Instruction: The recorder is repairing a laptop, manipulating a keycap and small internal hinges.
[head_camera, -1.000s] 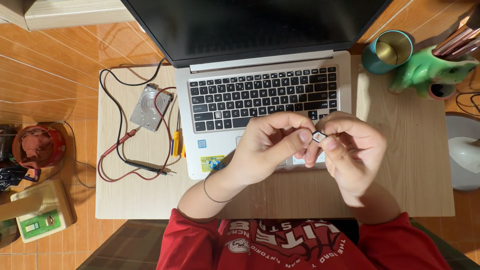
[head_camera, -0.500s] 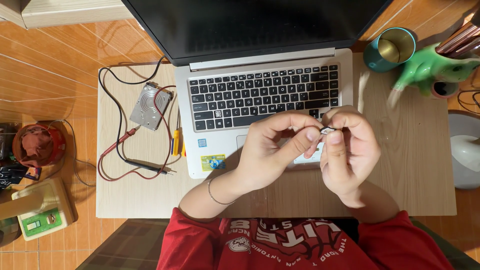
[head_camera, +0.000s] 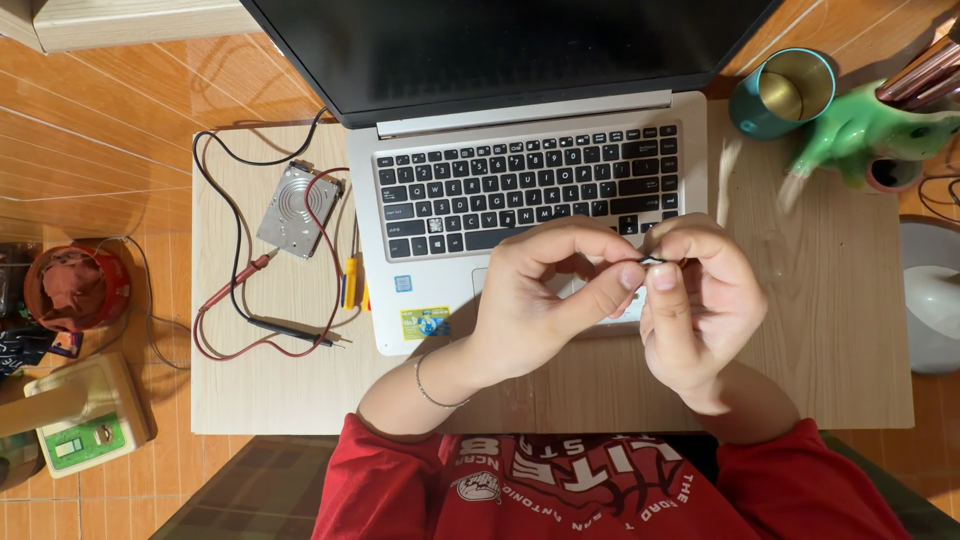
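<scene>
right now my left hand (head_camera: 545, 300) and right hand (head_camera: 700, 305) meet above the open laptop (head_camera: 520, 200), fingertips of both pinched together on a tiny dark part (head_camera: 652, 261), too small to make out. red and black probe leads (head_camera: 250, 320) lie on the wooden desk (head_camera: 820, 340) well to my left.

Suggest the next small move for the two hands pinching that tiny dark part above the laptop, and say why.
Probably lower the small dark part toward the bare wooden desk beside the laptop. Both the left hand and right hand pinch it at the fingertips in mid-air over the palm rest; a slip there might drop it onto the keyboard.
</scene>
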